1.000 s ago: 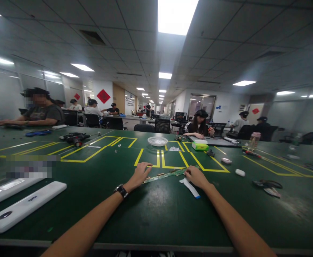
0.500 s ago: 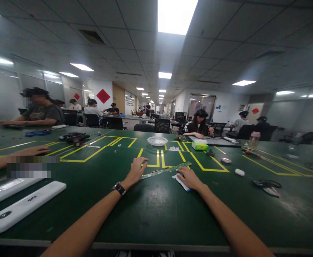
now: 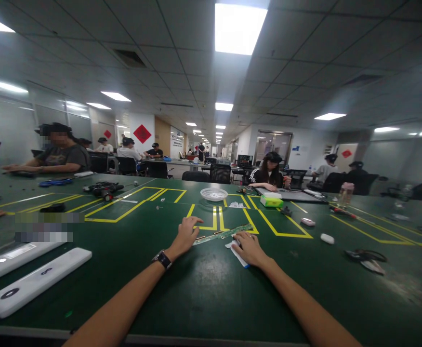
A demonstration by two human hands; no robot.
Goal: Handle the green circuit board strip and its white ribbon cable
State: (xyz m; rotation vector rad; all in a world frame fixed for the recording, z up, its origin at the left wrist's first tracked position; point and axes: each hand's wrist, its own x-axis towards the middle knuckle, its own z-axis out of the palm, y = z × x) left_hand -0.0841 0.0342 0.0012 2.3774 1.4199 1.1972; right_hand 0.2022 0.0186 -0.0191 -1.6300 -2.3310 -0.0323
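Note:
A narrow green strip, looking like a circuit board (image 3: 228,233), lies slanted on the green table in front of me. My left hand (image 3: 186,234), with a dark watch at the wrist, rests at the strip's left end. Its index finger is stretched out and its thumb is apart. Over a white and blue packet (image 3: 240,255) lies my right hand (image 3: 251,248), fingers spread loosely and tips close to the strip's right part. The packet is partly hidden beneath that hand. Whether the right fingertips press on the strip is too small to tell.
A white plastic basket (image 3: 214,194) stands beyond the strip, with a green tissue pack (image 3: 270,199) to its right. Long white devices (image 3: 39,282) lie at left. Yellow tape marks the tabletop. A white case (image 3: 327,238) is at right. Other people sit around.
My right hand and the packet have shifted slightly left, and the strip's right end too. The co-worker's hand at the left has drawn back. The view has tilted up a little.

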